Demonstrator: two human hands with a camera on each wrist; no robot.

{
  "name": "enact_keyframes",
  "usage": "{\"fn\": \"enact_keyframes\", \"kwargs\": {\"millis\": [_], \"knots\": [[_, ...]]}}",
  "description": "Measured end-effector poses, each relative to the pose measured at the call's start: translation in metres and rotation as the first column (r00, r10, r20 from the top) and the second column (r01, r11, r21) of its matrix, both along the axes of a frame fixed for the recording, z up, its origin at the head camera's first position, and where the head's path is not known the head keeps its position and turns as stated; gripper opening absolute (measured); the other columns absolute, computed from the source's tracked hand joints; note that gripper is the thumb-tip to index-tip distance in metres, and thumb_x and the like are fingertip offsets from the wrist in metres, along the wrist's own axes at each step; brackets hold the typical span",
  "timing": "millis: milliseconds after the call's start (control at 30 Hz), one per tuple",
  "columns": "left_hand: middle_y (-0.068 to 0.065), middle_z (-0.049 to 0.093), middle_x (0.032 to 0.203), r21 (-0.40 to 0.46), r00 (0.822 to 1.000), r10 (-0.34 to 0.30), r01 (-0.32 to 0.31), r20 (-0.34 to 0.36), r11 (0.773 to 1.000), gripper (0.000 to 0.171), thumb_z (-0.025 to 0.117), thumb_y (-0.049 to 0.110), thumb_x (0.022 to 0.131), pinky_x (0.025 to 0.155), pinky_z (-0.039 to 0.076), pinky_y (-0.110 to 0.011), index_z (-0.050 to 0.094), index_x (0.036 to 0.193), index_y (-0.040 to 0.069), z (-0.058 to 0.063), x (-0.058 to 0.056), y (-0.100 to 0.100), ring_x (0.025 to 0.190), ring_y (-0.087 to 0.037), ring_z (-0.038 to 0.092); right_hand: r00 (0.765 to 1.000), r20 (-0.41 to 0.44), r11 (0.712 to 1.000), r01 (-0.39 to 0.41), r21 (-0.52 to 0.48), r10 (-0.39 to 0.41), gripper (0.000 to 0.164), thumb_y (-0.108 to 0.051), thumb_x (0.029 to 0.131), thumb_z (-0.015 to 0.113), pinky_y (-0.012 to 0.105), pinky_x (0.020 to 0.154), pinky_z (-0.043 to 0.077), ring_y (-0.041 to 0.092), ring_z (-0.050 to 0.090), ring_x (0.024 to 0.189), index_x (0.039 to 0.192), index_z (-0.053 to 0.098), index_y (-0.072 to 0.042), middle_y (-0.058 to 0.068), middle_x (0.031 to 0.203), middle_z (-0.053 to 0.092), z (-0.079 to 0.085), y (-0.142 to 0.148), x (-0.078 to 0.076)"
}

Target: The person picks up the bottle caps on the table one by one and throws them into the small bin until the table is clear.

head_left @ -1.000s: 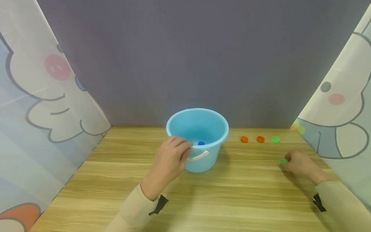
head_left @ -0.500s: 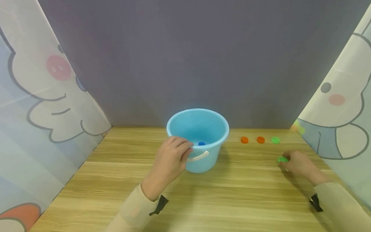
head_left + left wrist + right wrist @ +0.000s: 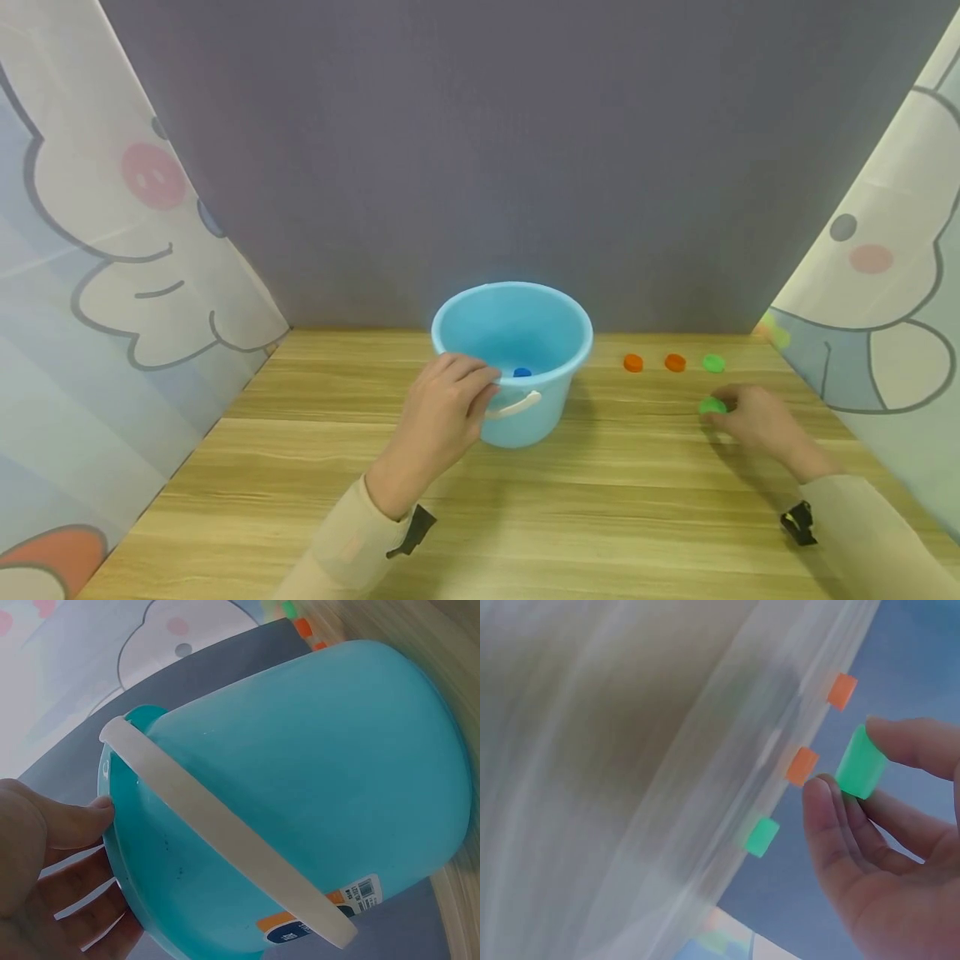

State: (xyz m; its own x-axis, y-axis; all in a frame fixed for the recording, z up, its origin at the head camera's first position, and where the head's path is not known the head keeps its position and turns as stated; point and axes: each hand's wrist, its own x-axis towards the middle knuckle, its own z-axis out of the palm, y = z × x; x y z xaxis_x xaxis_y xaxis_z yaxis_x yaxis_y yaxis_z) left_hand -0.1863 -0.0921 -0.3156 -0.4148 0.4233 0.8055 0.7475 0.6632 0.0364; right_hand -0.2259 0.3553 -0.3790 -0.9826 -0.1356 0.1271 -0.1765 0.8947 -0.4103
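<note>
A light blue bucket stands upright on the table, its white handle hanging down the near side. My left hand grips the bucket's near-left rim, thumb on the outside in the left wrist view. Inside the bucket lies a small blue disc, partly hidden by the rim. Off to the right, my right hand pinches a green bottle cap between thumb and fingers. Behind that hand, two orange caps and another green cap sit in a row.
The wood-grain table ends at a dark grey panel at the back. Cartoon-printed curtains flank it on both sides. Each wrist carries a black strap at the sleeve.
My right hand has moved left with the green cap pinched in it, away from where the cap was a second ago. My left hand and the bucket have stayed put.
</note>
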Motion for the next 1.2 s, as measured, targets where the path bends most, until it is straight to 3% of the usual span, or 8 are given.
{"fn": "enact_keyframes", "kwargs": {"millis": [567,1033,1200], "knots": [[-0.003,0.073,0.094,0.000,1.000,0.003,-0.003,-0.006,1.000,0.014,0.082,0.002,0.083,0.081,0.055,-0.036,0.077,0.095,0.006,-0.001,-0.001,0.000,0.092,-0.024,0.064,0.997,-0.061,0.991,0.038,-0.128,-0.046,0.051,-0.028,0.091,0.077,0.049,0.073,0.058,0.040,0.068,0.094,0.122,0.065,0.011,0.025,0.104,0.071,0.000,-0.026,0.001],[-0.003,0.073,0.094,0.005,1.000,0.011,-0.011,-0.008,1.000,0.012,0.081,0.004,0.084,0.081,0.055,-0.037,0.077,0.095,0.007,-0.002,-0.002,0.000,0.093,-0.024,0.063,0.998,-0.020,0.973,0.055,-0.224,-0.061,0.059,-0.034,0.093,0.075,0.054,0.081,0.056,0.043,0.066,0.103,0.132,0.060,0.008,0.026,0.113,0.069,0.001,-0.056,-0.006],[-0.003,0.073,0.095,0.002,1.000,0.011,-0.011,-0.009,1.000,0.013,0.081,0.004,0.084,0.081,0.055,-0.037,0.077,0.096,0.007,-0.002,-0.002,0.001,0.093,-0.024,0.063,0.999,-0.036,0.962,0.024,-0.270,-0.035,0.058,-0.032,0.093,0.075,0.053,0.081,0.058,0.042,0.067,0.103,0.130,0.061,0.010,0.029,0.118,0.067,0.000,-0.065,-0.006]]}}
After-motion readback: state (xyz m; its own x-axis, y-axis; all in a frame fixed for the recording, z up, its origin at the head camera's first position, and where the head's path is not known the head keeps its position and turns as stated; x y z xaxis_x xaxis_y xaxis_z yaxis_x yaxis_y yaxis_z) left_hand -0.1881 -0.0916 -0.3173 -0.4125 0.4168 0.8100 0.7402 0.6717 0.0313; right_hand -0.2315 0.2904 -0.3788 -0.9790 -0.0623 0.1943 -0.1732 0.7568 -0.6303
